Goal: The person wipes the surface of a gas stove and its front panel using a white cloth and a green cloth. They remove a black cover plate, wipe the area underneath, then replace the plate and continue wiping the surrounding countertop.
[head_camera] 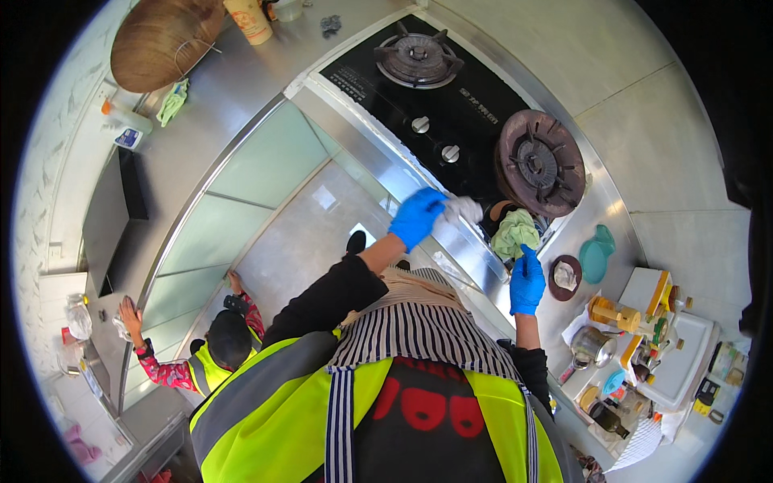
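Note:
My left hand (418,218), in a blue glove, grips a crumpled whitish cloth (462,210) over the front edge of a black glass gas hob (386,118). In my right hand (527,282), also gloved in blue, is a bunched light green cloth (514,234). That cloth lies at the hob's near right corner, beside a tilted rust-brown burner ring (512,151) with a pan support. Two silver control knobs (450,153) sit on the hob, left of the ring. The far burner (419,55) carries its black pan support.
A co-worker (226,341) in a hi-vis vest crouches at the left counter. On the right counter are a brown disc (557,290), a teal dish (593,261), a metal pot (595,346) and several bottles. A wooden board (163,45), a paper cup (249,23) and a spray bottle (130,118) stand upper left.

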The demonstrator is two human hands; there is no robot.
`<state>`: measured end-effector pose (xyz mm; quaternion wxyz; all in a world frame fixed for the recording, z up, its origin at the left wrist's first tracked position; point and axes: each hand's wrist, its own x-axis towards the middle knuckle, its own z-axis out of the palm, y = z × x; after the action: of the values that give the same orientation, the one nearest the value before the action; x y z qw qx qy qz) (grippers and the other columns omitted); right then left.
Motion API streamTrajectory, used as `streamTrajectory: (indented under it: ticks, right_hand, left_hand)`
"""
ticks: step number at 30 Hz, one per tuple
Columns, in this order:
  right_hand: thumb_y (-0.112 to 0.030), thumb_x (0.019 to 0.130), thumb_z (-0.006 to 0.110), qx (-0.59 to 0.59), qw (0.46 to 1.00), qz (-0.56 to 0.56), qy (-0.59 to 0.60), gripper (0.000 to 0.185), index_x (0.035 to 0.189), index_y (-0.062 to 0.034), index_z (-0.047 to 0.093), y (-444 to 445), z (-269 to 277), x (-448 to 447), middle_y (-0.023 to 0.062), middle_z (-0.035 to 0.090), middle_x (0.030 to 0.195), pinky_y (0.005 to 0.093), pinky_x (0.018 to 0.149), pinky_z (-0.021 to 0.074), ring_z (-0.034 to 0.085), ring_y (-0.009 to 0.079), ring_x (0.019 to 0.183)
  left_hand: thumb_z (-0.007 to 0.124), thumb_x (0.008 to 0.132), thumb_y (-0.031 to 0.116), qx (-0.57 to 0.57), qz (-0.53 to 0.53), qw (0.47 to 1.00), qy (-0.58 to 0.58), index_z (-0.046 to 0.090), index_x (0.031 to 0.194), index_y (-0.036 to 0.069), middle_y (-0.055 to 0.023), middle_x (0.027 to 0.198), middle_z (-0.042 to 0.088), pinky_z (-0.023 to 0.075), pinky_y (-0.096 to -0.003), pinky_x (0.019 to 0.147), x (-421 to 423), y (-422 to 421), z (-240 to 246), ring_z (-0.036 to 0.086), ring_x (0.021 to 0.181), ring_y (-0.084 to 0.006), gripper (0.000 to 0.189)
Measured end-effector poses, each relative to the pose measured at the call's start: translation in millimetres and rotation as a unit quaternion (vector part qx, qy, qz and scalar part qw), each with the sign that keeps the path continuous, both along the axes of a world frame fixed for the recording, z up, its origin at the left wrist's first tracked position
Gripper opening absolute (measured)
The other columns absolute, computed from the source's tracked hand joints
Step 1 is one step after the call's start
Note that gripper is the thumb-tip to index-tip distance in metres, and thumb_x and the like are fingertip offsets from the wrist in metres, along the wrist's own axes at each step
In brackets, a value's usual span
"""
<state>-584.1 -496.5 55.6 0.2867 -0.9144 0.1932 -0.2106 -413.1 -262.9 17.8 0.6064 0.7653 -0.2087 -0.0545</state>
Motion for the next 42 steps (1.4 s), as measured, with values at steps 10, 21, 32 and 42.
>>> streamTrajectory:
  ticks: [10,21,32,42]
  right_hand:
    - [-0.005,0.084,0.057,-0.018,0.997,0.072,0.011,0.024,0.108,-0.0067,0.063,38,4,33,0.0151,0.065,0.1,0.032,0.079,0.0488,0.064,0.0277,0.089]
    - [-0.005,0.085,0.057,-0.005,0.998,0.04,0.045,0.023,0.107,-0.0041,0.064,60,1,40,0.0153,0.066,0.098,0.0316,0.078,0.049,0.065,0.0261,0.086]
    - [-0.005,0.084,0.054,0.008,0.985,-0.042,0.17,0.028,0.11,-0.0126,0.063,86,14,26,0.0159,0.064,0.088,0.0342,0.068,0.0486,0.063,0.027,0.075]
    - [-0.005,0.082,0.058,0.026,0.984,-0.064,0.166,0.026,0.106,-0.0134,0.064,88,6,5,0.0113,0.058,0.072,0.0301,0.054,0.0453,0.053,0.0205,0.053]
  left_hand:
    - [0.054,0.09,0.022,-0.224,0.12,0.925,0.283,0.057,0.105,0.007,0.0004,0.091,0.057,0.0447,-0.0238,0.073,88,112,27,0.051,0.081,-0.0092,0.021]
    - [0.057,0.083,0.013,0.104,0.333,0.934,-0.07,0.052,0.112,0.002,-0.0185,0.105,0.059,0.0466,-0.0361,0.079,217,183,28,0.059,0.092,-0.03,0.032]
    - [0.041,0.088,0.045,0.45,0.202,0.867,-0.061,0.028,0.14,0.004,-0.0192,0.144,0.028,0.0143,-0.0516,0.109,273,164,-40,0.023,0.134,-0.0358,0.068]
    - [0.051,0.086,0.024,0.363,0.182,0.872,-0.274,0.042,0.13,-0.003,-0.022,0.133,0.042,0.0221,-0.047,0.108,210,130,-63,0.037,0.125,-0.039,0.053]
